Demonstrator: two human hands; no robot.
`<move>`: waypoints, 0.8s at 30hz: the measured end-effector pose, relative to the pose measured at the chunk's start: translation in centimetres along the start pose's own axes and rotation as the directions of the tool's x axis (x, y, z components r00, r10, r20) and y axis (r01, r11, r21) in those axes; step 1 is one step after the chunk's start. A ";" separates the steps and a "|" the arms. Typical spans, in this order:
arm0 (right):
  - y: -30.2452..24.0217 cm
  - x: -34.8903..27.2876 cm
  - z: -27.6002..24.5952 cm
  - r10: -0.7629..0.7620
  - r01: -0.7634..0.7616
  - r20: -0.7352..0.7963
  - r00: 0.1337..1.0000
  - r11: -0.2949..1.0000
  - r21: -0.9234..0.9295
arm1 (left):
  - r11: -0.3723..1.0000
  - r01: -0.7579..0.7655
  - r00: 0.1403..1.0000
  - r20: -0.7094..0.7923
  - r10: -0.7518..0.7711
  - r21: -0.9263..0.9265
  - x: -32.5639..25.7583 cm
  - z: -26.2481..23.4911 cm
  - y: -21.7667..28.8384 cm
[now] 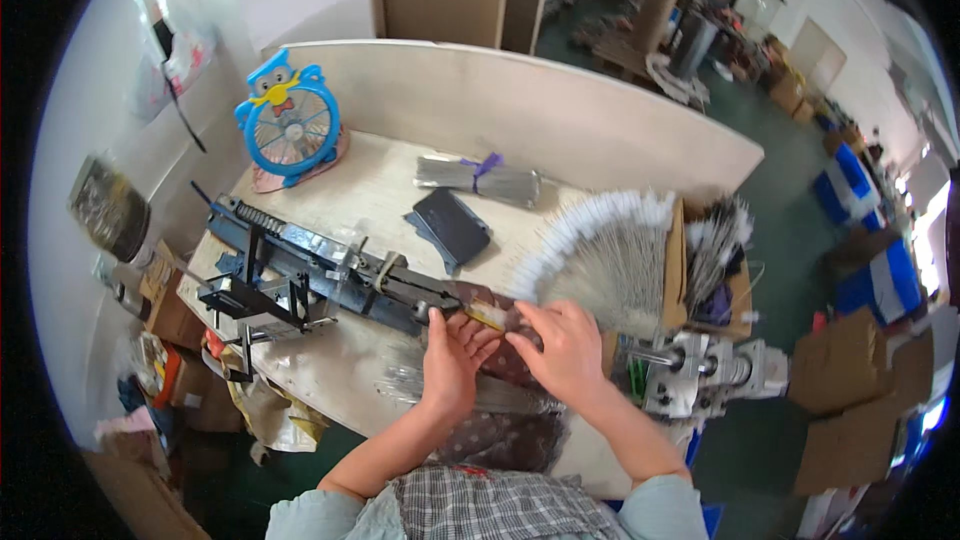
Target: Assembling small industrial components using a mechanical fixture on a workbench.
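Note:
At the near end of a black metal bench fixture (340,275), my two hands come close together. My left hand (452,358) is cupped with bent fingers, its thumb by the fixture's tip; what it grips is too small to make out. My right hand (562,348) pinches with thumb and forefinger at a small whitish piece with a yellow strip (487,316), which lies across the left fingertips. Beneath the hands is a brown dotted cloth (505,437), with a bundle of thin clear or silvery rods (515,397) on it.
White-ended thin wires (600,250) fan out right of my hands, beside a cardboard box (678,275). A metal clamp machine (715,375) stands right. Farther back lie a dark phone (452,224) and a purple-tied rod bundle (475,180); a blue fan (291,130) is far left.

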State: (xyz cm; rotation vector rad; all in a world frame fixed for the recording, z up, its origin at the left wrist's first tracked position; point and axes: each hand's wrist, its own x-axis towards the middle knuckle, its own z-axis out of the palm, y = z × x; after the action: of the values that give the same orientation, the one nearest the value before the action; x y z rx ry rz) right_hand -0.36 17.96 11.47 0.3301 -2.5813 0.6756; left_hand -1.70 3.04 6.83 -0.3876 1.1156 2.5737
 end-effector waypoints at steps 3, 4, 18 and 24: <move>-0.4 -0.9 -1.2 -0.028 0.029 -0.053 0.998 0.999 0.022 | 0.992 0.042 0.999 0.014 -0.044 0.120 -0.8 -0.8 -0.1; -0.4 -1.3 -1.6 -0.042 0.045 -0.056 0.998 0.998 0.053 | 0.979 0.054 0.997 0.042 -0.063 0.196 -1.1 -0.9 -0.1; 3.5 -8.0 -1.4 0.130 -0.070 0.501 0.855 0.988 -0.136 | 0.865 -0.364 0.498 -0.714 0.493 0.345 -5.9 -34.1 16.1; 2.6 -8.6 -2.0 0.243 -0.167 0.496 0.834 0.967 -0.193 | 0.838 -0.471 0.490 -0.708 0.509 0.276 -4.6 -35.8 14.5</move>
State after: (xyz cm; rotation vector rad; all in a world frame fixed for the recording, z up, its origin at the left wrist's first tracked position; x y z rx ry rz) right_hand 6.95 22.22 7.86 0.2064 -3.2009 0.5189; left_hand 1.36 -33.74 -5.60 -1.4601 1.7748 2.9146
